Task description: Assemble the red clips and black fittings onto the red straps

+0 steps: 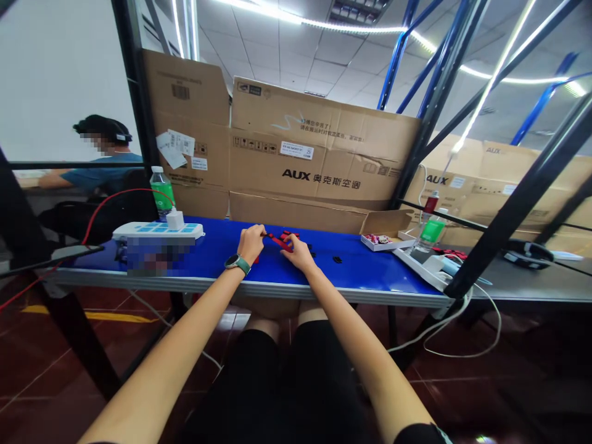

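Note:
My left hand (252,242) and my right hand (296,253) sit close together over the blue tabletop (208,262). Between them runs a long red plastic piece (276,241), its left end dark and pinched in my left fingers. My right fingertips press on its lower end. Just beyond it lies a small cluster of red parts (289,234). Several small black parts lie to the right, one (337,259) nearest the table's front edge. The picture is too small to show what the pieces are. A watch with a green strap (237,264) circles my left wrist.
A white power strip (158,230) with a red cable and a water bottle (162,193) stand at the left. A small box tray (380,240) sits at the right. Cardboard boxes (296,148) stand behind the table. A seated person (104,166) works beyond a dark post.

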{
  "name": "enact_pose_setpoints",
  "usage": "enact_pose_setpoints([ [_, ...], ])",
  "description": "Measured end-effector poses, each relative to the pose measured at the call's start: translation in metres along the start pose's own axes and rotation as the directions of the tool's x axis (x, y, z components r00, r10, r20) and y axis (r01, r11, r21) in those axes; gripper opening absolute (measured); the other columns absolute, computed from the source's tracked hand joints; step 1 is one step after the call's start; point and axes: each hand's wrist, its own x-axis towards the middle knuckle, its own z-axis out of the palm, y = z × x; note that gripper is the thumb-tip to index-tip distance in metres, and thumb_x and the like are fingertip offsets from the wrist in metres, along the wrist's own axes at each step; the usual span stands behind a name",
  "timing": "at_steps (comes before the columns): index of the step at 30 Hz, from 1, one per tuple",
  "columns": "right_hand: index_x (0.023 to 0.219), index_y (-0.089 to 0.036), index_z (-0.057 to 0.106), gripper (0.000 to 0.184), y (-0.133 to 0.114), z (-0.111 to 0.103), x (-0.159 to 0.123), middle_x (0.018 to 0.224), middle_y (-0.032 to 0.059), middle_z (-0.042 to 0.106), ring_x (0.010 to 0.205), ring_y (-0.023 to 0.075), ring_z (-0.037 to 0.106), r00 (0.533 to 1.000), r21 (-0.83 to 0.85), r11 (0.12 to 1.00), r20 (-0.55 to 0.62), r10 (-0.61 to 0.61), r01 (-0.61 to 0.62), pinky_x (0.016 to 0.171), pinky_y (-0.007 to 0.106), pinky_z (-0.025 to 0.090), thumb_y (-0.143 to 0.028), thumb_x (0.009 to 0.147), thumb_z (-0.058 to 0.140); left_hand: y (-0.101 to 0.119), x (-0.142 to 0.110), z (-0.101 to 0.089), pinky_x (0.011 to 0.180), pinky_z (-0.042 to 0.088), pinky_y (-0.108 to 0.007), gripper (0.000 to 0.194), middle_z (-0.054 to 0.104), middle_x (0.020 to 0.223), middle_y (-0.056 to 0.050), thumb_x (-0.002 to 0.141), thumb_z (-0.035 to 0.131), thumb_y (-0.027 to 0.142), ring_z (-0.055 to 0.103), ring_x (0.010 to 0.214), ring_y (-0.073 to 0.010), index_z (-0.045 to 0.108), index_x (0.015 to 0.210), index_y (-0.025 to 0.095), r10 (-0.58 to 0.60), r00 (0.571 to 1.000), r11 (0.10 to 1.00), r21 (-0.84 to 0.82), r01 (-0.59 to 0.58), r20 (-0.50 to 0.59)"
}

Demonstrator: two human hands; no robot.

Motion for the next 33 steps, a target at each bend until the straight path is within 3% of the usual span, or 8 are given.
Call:
enact_pose_setpoints([
  [5, 0.095, -0.023, 0.063, 0.016, 0.001, -0.007, 0.005, 0.079, -0.0010, 0.068, 0.074, 0.0173, 0.064, 0.972, 0.148, 0.979, -0.163, 0.166, -0.143, 0.077, 0.029, 0.052, -0.030, 0.081, 0.066, -0.002, 0.000, 0.001, 0.080, 0.043, -0.032, 0.014, 0.072, 0.094, -0.008, 0.088, 0.050, 0.011, 0.067, 0.094, -0.0238, 0.059, 0.089, 0.021, -0.154, 0.987, 0.988, 0.013, 0.154, -0.039],
  [9, 0.095, -0.021, 0.064, 0.018, 0.003, -0.014, 0.009, 0.093, 0.0039, 0.072, 0.083, 0.0178, 0.068, 0.918, 0.333, 0.930, -0.298, 0.260, -0.156, 0.074, 0.027, 0.054, -0.024, 0.082, 0.051, 0.004, 0.000, -0.004, 0.084, 0.041, -0.035, 0.015, 0.072, 0.099, -0.009, 0.085, 0.049, 0.008, 0.066, 0.101, -0.0250, 0.057, 0.090, 0.020, -0.203, 0.978, 0.978, 0.041, 0.205, -0.039],
  [16, 0.091, -0.018, 0.067, 0.033, 0.033, -0.058, 0.017, 0.081, 0.0035, 0.072, 0.070, 0.0175, 0.067, 0.860, 0.207, 0.922, -0.340, 0.380, -0.326, 0.073, 0.029, 0.054, -0.011, 0.070, 0.042, 0.016, -0.006, -0.013, 0.091, 0.036, -0.049, 0.023, 0.068, 0.106, -0.014, 0.075, 0.056, 0.012, 0.058, 0.107, -0.0354, 0.060, 0.098, 0.018, -0.305, 0.947, 0.927, 0.196, 0.320, -0.103],
  [20, 0.088, -0.017, 0.069, 0.037, 0.054, -0.098, 0.021, 0.082, 0.0052, 0.072, 0.081, 0.0194, 0.068, 0.867, 0.035, 0.969, -0.440, 0.234, -0.244, 0.083, 0.030, 0.052, -0.008, 0.066, 0.040, 0.017, -0.007, -0.012, 0.096, 0.036, -0.047, 0.039, 0.065, 0.122, -0.013, 0.077, 0.051, 0.011, 0.055, 0.117, -0.0325, 0.063, 0.112, 0.020, -0.104, 0.994, 0.984, 0.145, 0.099, 0.029],
  [22, 0.084, -0.017, 0.070, 0.037, 0.062, -0.108, 0.017, 0.084, 0.0061, 0.072, 0.085, 0.0193, 0.067, 0.902, -0.071, 0.983, -0.413, 0.124, -0.168, 0.086, 0.029, 0.050, -0.007, 0.067, 0.039, 0.017, -0.008, -0.009, 0.097, 0.037, -0.043, 0.045, 0.063, 0.130, -0.009, 0.078, 0.049, 0.011, 0.055, 0.119, -0.0277, 0.064, 0.119, 0.024, 0.122, 0.967, 0.990, 0.045, -0.135, 0.226],
  [26, 0.086, -0.017, 0.073, 0.037, 0.068, -0.109, 0.000, 0.089, 0.0073, 0.072, 0.089, 0.0193, 0.065, 0.977, -0.296, 0.947, -0.204, 0.068, -0.128, 0.088, 0.029, 0.048, -0.006, 0.074, 0.040, 0.019, -0.010, -0.001, 0.099, 0.038, -0.040, 0.033, 0.062, 0.134, -0.005, 0.088, 0.047, 0.021, 0.057, 0.120, -0.0245, 0.070, 0.112, 0.027, 0.379, 0.807, 0.920, -0.094, -0.380, 0.452],
  [30, 0.111, -0.021, 0.073, 0.039, 0.057, -0.095, -0.009, 0.113, 0.0089, 0.070, 0.108, 0.0239, 0.058, 0.994, -0.505, 0.861, 0.051, 0.101, -0.061, 0.095, 0.036, 0.043, -0.011, 0.088, 0.043, 0.019, -0.010, 0.000, 0.094, 0.042, -0.037, 0.026, 0.068, 0.113, -0.007, 0.095, 0.046, 0.033, 0.062, 0.103, -0.0226, 0.070, 0.096, 0.021, 0.382, 0.823, 0.919, -0.084, -0.384, 0.421],
  [33, 0.125, -0.026, 0.067, 0.044, 0.044, -0.086, -0.008, 0.126, 0.0102, 0.065, 0.119, 0.0275, 0.052, 0.983, -0.590, 0.807, 0.156, 0.097, 0.014, 0.099, 0.044, 0.039, -0.012, 0.094, 0.038, 0.018, -0.010, 0.000, 0.093, 0.045, -0.035, 0.024, 0.068, 0.110, -0.007, 0.095, 0.053, 0.038, 0.063, 0.101, -0.0221, 0.069, 0.104, 0.023, 0.406, 0.818, 0.913, -0.143, -0.382, 0.408],
])
